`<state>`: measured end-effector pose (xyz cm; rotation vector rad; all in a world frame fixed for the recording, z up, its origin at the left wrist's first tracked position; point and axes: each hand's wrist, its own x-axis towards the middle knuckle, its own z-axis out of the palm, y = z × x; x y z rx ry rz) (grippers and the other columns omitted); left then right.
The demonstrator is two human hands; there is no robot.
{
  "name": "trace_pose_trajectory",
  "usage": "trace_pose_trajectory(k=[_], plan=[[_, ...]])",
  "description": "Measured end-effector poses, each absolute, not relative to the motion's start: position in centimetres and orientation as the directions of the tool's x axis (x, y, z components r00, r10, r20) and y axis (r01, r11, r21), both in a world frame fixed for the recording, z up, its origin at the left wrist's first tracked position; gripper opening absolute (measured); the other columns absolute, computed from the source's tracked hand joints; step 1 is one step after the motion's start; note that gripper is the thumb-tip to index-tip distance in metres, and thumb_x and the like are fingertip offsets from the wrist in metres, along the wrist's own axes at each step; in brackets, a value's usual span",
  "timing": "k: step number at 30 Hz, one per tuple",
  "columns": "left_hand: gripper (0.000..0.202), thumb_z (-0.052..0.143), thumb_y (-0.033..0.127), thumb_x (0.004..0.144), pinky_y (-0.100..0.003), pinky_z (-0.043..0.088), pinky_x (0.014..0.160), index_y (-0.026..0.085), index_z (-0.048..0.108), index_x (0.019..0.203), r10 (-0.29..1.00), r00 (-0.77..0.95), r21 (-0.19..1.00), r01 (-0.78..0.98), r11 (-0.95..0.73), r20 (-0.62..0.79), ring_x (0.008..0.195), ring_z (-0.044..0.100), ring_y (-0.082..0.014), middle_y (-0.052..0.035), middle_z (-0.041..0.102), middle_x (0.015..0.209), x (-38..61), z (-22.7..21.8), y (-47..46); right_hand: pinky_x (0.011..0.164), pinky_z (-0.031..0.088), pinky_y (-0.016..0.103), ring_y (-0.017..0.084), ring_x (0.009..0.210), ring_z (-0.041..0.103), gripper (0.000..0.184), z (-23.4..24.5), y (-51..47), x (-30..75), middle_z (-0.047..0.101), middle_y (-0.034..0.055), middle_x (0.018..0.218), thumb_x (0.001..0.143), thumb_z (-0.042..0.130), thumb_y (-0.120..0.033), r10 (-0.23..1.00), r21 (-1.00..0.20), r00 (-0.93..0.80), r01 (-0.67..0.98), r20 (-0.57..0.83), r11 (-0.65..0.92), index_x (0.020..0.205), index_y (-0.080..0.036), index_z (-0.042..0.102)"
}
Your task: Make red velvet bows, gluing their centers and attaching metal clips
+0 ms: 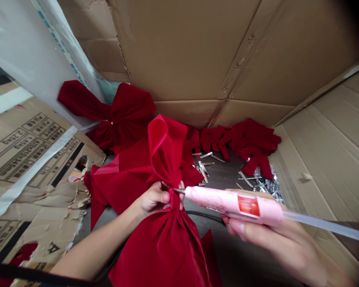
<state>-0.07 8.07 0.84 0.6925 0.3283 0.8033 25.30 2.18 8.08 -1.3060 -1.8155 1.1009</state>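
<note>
Torn cardboard flap (26,147) with printed carton markings at far left, white plastic sheet (38,59) above it; finished red velvet bow (122,115) sits behind, its left loop against the sheet; left hand (152,198) is closed on the knot of a second red velvet bow (164,167), fingers curled around the gathered velvet; that bow is held up over a dark work surface (227,259), one loop standing up, tails hanging toward the bottom of the frame; pink hot glue gun (233,203) points left, metal nozzle tip just beside the knot; black cord (203,214) runs beneath it; metal hair clips (205,169) lie scattered behind the gun, with more heaped further right; red velvet pieces (242,139) are piled along the cardboard box wall (197,52); right hand (275,243) is closed around the gun, fingers wrapped under the barrel; clear glue stick (326,225) extends right from the gun's rear.
</note>
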Motion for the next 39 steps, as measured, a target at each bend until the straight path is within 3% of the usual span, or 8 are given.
trace_pose_trajectory(k=[5,10,12,26,33,39], plan=[[0.045,0.086,0.042,0.055,-0.02,0.036,0.05,0.011,0.064,0.08,0.759,0.651,0.693,-0.539,0.479,-0.018,0.052,0.053,-0.0099,-0.003,0.061,0.065,0.1,1.0,8.1,0.059,0.055,0.033,0.021,0.059,0.062,0.034,9.0,2.8,25.4,0.067,0.0044,0.071,0.089,0.054,-0.046,0.92,-0.847,-0.392,0.482,0.018,0.222,0.109,-0.024,0.07],[0.046,0.086,0.044,0.055,-0.023,0.041,0.055,0.012,0.063,0.077,0.765,0.644,0.708,-0.531,0.465,-0.019,0.047,0.045,-0.0072,-0.002,0.06,0.063,0.1,1.1,8.1,0.073,0.056,0.037,0.024,0.074,0.065,0.025,10.1,3.4,25.2,0.07,0.0065,0.091,0.088,0.054,-0.042,0.891,-0.764,-0.435,0.529,0.129,0.369,0.089,-0.025,0.073],[0.046,0.086,0.044,0.055,-0.023,0.04,0.054,0.012,0.063,0.078,0.766,0.642,0.71,-0.53,0.463,-0.02,0.047,0.045,-0.0074,-0.0019,0.06,0.064,0.1,1.1,8.1,0.074,0.056,0.037,0.024,0.074,0.065,0.025,10.3,3.4,25.1,0.07,0.0058,0.09,0.088,0.053,-0.04,0.878,-0.752,-0.46,0.53,0.133,0.392,0.085,-0.025,0.072],[0.049,0.085,0.045,0.056,-0.022,0.038,0.051,0.012,0.064,0.085,0.77,0.638,0.72,-0.527,0.452,-0.015,0.051,0.053,-0.0108,-0.0021,0.061,0.065,0.0,0.6,8.1,0.083,0.056,0.04,0.027,0.084,0.068,0.027,10.6,3.3,25.1,0.073,0.0039,0.098,0.087,0.056,-0.039,0.878,-0.754,-0.465,0.537,0.11,0.379,0.107,-0.03,0.072],[0.046,0.085,0.044,0.056,-0.023,0.041,0.057,0.013,0.065,0.082,0.77,0.638,0.723,-0.532,0.441,0.0,0.054,0.056,-0.0121,-0.0015,0.06,0.063,0.0,0.7,8.2,0.076,0.057,0.039,0.028,0.085,0.067,0.022,11.1,3.4,24.8,0.073,0.0043,0.094,0.086,0.056,-0.038,0.887,-0.764,-0.451,0.536,0.1,0.359,0.095,-0.029,0.074],[0.045,0.085,0.044,0.057,-0.022,0.039,0.052,0.013,0.064,0.08,0.77,0.638,0.733,-0.524,0.435,-0.001,0.053,0.054,-0.0108,-0.0038,0.062,0.072,0.0,0.8,8.3,0.063,0.053,0.033,0.025,0.072,0.065,0.024,11.4,3.6,24.6,0.069,0.0028,0.073,0.088,0.051,-0.037,0.864,-0.759,-0.499,0.538,0.063,0.366,0.08,-0.027,0.072]])
